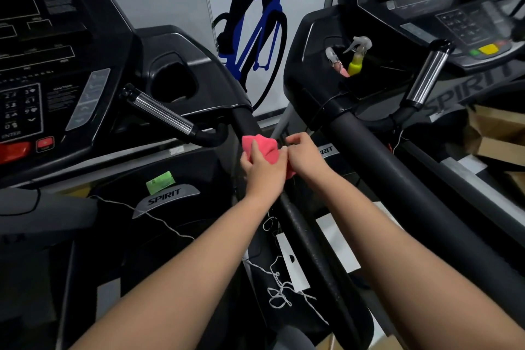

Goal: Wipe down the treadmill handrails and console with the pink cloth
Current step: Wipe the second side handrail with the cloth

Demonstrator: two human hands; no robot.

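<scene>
A wall with a blue-and-black cyclist graphic (255, 23) stood behind two black treadmills set side by side.

The left hand (262, 170) gripped the pink cloth (265, 146), fingers curled over it and holding it bunched against the upper part of the handrail (301, 224), the padded right-hand rail of the left treadmill. The right hand (302, 155) sat just beside it with fingers curled at the cloth's right edge, apparently pinching it to wrap it round the bar.

The step in hand looked like the handrail wipe, near the rail's top end. Next would likely come a firm slide of the wrapped cloth along the rail. The chrome pulse grip (162, 113) and the console (42, 37) looked still to do.

A white tag (292, 261) on loose string hung against the rail lower down and could snag the cloth.

"SPIRIT" read on the console's top, on the motor cover badge (164, 199) and on the right treadmill. "ENTER" sat under the keypad, "CAUTION" headed a block of print too small to read, and the green sticker (159, 180) was illegible. A spray bottle (358, 55) stood in the right treadmill's cup holder.
</scene>
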